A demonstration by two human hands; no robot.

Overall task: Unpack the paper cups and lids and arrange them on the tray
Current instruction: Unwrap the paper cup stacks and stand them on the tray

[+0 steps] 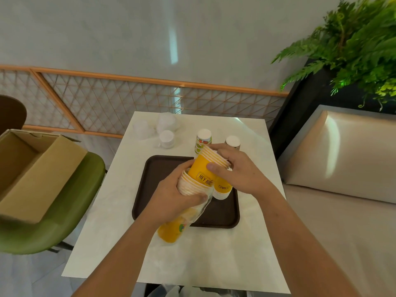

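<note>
Above the dark brown tray (145, 189) I hold a sleeve of nested yellow paper cups (200, 172). My left hand (177, 200) grips the lower part of the stack, still in its clear plastic wrap (203, 209), with the wrapped end (173, 230) hanging toward me. My right hand (237, 170) grips the upper, unwrapped group of cups by their rims. One yellow-and-white cup stack (222, 189) stands upside down on the tray under my right hand.
Behind the tray stand two upside-down patterned cup stacks (203, 140) (233, 142) and several wrapped stacks of white lids (166, 125). An open cardboard box (27, 170) sits on a green chair (70, 206) to the left. A cushioned bench (342, 189) lies to the right.
</note>
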